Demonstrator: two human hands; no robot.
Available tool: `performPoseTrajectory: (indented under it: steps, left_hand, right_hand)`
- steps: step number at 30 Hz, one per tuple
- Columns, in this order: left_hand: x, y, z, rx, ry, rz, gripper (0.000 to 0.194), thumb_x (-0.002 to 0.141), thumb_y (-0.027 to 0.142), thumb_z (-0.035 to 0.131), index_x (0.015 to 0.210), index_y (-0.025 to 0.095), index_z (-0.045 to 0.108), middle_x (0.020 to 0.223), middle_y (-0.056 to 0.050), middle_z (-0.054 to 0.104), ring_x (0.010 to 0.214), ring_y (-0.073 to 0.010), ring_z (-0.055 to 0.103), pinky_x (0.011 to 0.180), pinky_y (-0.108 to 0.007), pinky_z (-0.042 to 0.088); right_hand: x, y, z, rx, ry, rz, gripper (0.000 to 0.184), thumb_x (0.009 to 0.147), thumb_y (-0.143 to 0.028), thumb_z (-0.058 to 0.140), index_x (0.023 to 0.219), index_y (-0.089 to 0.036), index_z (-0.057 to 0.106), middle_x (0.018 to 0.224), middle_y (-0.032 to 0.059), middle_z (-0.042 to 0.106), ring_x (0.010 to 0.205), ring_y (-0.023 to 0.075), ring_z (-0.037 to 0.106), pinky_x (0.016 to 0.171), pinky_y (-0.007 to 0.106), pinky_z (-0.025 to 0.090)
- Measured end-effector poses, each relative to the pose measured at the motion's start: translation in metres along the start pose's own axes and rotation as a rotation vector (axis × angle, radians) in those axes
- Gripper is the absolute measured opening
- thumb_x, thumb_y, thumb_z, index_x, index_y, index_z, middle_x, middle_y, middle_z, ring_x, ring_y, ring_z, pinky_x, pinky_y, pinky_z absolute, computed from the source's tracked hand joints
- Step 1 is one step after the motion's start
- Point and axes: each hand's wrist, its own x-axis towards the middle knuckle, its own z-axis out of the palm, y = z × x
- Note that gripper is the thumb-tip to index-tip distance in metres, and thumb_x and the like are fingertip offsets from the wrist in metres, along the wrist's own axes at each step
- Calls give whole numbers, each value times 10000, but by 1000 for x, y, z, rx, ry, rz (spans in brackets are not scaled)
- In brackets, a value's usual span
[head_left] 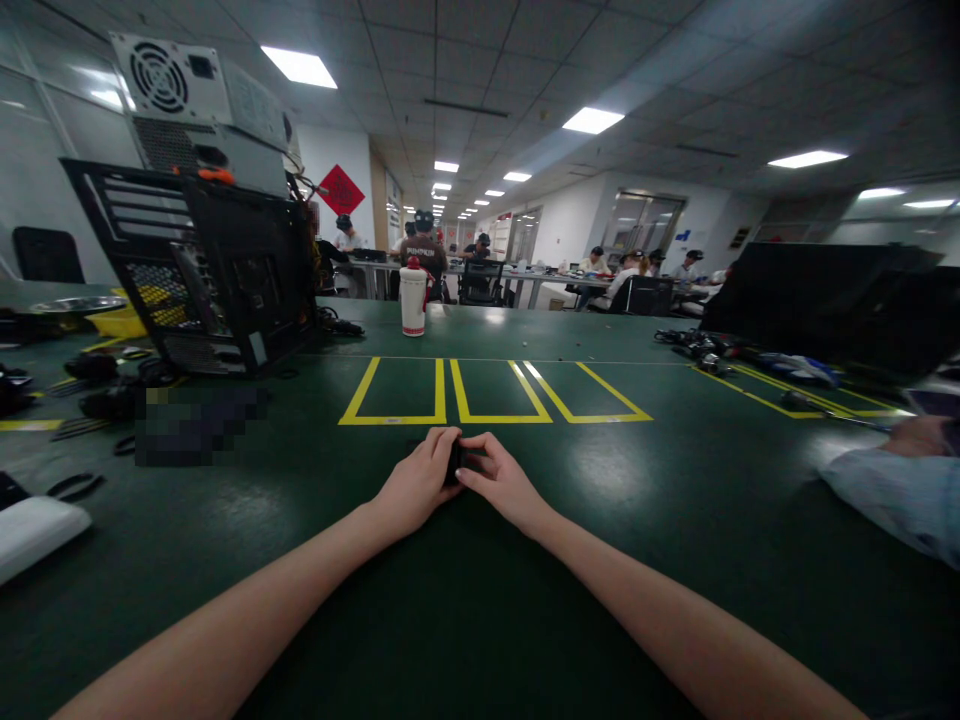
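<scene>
Both of my hands meet over the green table [480,620], just in front of the yellow tape marks. My left hand [421,482] is closed around a small black object [454,462], most of which the fingers cover; its kind cannot be made out. From the other side, my right hand [504,482] pinches the same object with thumb and fingertips. Beyond the hands lie three yellow tape outlines [495,419] on the table top.
A black computer case [259,270] stands at the left, power supplies [169,85] stacked on it. Further back is a white bottle [413,300] with a red lid. Cables and tools [705,355] lie at right, near another person's sleeve [892,490]. A white object [37,535] sits at left.
</scene>
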Motion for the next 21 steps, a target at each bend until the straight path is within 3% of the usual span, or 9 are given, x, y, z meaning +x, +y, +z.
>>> performPoseTrajectory:
  steps: [5, 11, 16, 21]
  left_hand:
    - [1, 1, 1, -11, 11, 14, 573, 733, 220, 551, 1198, 244, 219, 1214, -74, 356, 1030, -239, 496, 808, -395, 464]
    - [-1, -1, -1, 8, 11, 15, 592, 721, 232, 575, 1198, 237, 223, 1212, -61, 360, 996, -218, 510, 795, -358, 477]
    - [0, -3, 3, 2, 13, 17, 612, 714, 226, 582, 1203, 243, 214, 1228, -66, 337, 1018, -229, 499, 797, -374, 473]
    - [0, -1, 1, 0, 24, 27, 594, 725, 226, 576, 1199, 238, 219, 1213, -68, 351, 1018, -230, 502, 800, -364, 472]
  right_hand:
    - [1, 1, 1, -9, 30, -45, 172, 745, -207, 527, 915, -226, 513, 987, -3, 537, 1006, 154, 519, 876, 327, 435]
    - [4, 5, -2, -38, 48, 15, 352, 731, -216, 549, 1074, -225, 471, 1128, 35, 508, 1082, 181, 474, 947, 392, 372]
    - [1, 1, -1, 17, -3, 11, 299, 719, -214, 570, 1002, -225, 478, 1046, 20, 538, 1050, 178, 504, 906, 374, 413]
    - [0, -3, 1, 4, 26, -53, 168, 747, -230, 535, 914, -225, 516, 1010, 8, 534, 1041, 171, 507, 904, 356, 411]
